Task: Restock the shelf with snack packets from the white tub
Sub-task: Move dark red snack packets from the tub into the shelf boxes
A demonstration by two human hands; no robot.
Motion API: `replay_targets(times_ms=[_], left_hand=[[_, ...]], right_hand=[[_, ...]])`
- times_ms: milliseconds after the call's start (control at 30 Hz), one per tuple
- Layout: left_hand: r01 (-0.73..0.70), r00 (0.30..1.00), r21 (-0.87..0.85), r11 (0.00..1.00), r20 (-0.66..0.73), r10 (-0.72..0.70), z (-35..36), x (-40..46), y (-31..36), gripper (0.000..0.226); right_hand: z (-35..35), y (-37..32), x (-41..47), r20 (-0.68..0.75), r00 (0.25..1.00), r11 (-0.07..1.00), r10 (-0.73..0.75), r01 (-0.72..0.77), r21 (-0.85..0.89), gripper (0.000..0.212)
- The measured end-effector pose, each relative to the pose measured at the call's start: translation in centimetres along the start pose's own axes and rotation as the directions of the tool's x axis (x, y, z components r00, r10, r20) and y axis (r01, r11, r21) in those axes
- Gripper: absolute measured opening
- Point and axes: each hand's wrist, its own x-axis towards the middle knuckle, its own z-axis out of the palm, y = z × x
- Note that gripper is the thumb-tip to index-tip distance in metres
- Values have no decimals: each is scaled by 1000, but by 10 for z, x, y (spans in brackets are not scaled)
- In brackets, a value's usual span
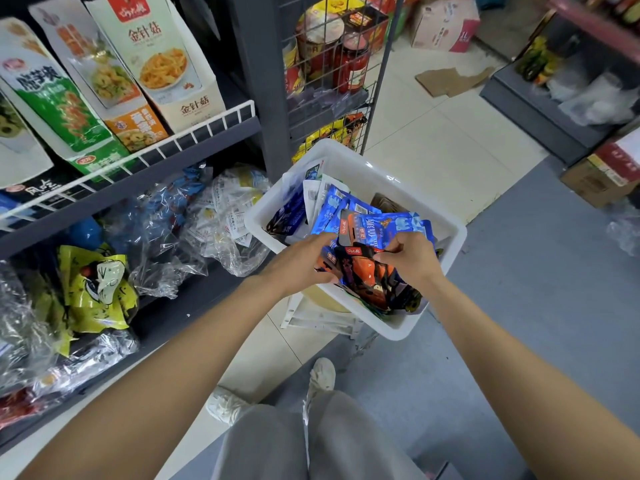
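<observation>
A bunch of glossy blue and orange snack packets was gripped by both curled hands, left hand and right hand, over the white plastic tub; the dark metal shelf lay leftward, nearer the left hand.

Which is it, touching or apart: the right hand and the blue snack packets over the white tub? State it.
Touching. The head view shows the right hand with fingers curled round the blue snack packets, gripping them above the white tub.

The grey shelf at nine o'clock carries yellow packets and clear plastic bags. Its upper tier bears upright snack boxes. The floor holds flattened cardboard at one o'clock.
</observation>
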Motion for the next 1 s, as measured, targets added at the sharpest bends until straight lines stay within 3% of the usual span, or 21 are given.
replay_targets(times_ms=[133,300,633,733,900,1000], left_hand=[[-92,994,99,991,74,85,7,10,6,67],[-91,994,121,988,78,82,13,16,9,60],[-52,991,-221,974,-130,23,8,23,14,42],[-37,979,-369,929,-198,-40,-6,21,19,46],[-71,951,-494,866,-295,-90,-45,10,18,10],[-121,917,-487,865,-389,-91,-72,-6,13,10]], right_hand=[[-5,1,-1,83,995,998,-52,48,46,14],[-8,2,-7,52,998,995,-36,31,97,24],[-16,-16,-2,-35,999,904,-4,19,427,32],[-27,-32,0,-72,995,855,-65,93,510,31],[-36,-77,1,-114,973,773,-199,227,593,28],[-32,-108,1,-107,961,738,-254,264,621,27]])
